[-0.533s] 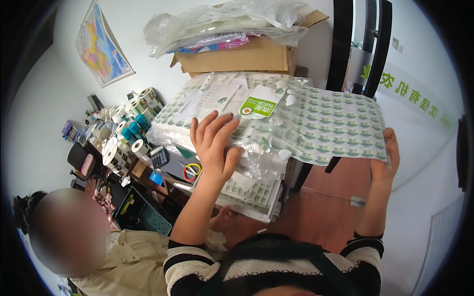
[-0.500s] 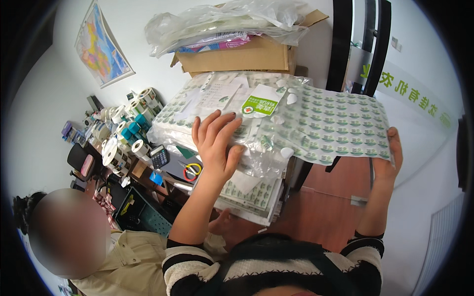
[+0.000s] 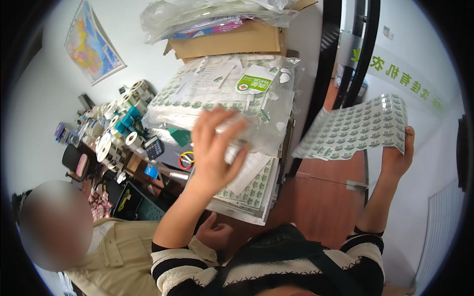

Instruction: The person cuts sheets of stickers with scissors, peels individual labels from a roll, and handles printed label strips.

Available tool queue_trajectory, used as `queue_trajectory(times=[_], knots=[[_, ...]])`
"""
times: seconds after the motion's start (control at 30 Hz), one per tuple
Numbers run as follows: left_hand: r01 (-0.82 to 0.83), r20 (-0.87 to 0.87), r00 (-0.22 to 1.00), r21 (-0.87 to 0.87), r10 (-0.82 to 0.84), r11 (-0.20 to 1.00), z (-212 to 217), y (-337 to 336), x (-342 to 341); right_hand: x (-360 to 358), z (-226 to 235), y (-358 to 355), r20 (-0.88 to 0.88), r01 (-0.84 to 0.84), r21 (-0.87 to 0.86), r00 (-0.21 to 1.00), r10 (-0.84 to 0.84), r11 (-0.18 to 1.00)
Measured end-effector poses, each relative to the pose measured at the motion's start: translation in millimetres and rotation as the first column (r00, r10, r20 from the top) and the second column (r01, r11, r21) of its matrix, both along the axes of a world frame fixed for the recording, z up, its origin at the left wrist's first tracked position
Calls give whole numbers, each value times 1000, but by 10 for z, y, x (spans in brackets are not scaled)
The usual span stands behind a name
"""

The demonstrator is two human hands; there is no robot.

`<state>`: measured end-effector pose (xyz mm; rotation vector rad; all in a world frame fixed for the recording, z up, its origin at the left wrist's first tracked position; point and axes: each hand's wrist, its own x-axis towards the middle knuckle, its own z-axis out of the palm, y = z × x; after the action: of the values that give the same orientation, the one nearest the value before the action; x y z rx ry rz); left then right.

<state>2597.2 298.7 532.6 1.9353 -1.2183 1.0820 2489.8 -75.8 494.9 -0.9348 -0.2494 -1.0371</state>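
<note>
In my right hand (image 3: 396,159) is the edge of a sticker sheet (image 3: 360,132) printed with rows of small green-and-white labels. The sheet hangs out to the left, bowed and free of the bag. My left hand (image 3: 212,155), somewhat blurred, is raised with its fingers apart and nothing in it. It hovers before the near edge of a clear plastic bag (image 3: 276,129) full of similar sheets. A white-and-green tag (image 3: 256,80) lies on top of the bag. Below sits another stack of sticker sheets (image 3: 253,190).
Behind the bag stands a cardboard box (image 3: 232,42) with plastic film on it. Left are a calculator (image 3: 154,147), scissors (image 3: 186,160), label rolls (image 3: 106,148) and a dark crate (image 3: 140,202). A person in a beige jacket (image 3: 118,246) is close at my left. A glass door with black handles (image 3: 363,54) is at right.
The sticker sheet has come away from the bag, moving right with my right hand. My left hand has lifted off the bag's top toward me. The view has shifted slightly.
</note>
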Motion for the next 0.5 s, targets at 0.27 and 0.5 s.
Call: queue_trajectory(times=[0.27,0.5], knots=[[575,-577,727,218,-371,788,-466,-875,-879,387,-490,-471,-231,-223,-122,954,191,967],[482,-928,-234,-370,-291,794,-1625,-1901,-1124,518,-980,-646,-617,-602,-469,747,248,646]])
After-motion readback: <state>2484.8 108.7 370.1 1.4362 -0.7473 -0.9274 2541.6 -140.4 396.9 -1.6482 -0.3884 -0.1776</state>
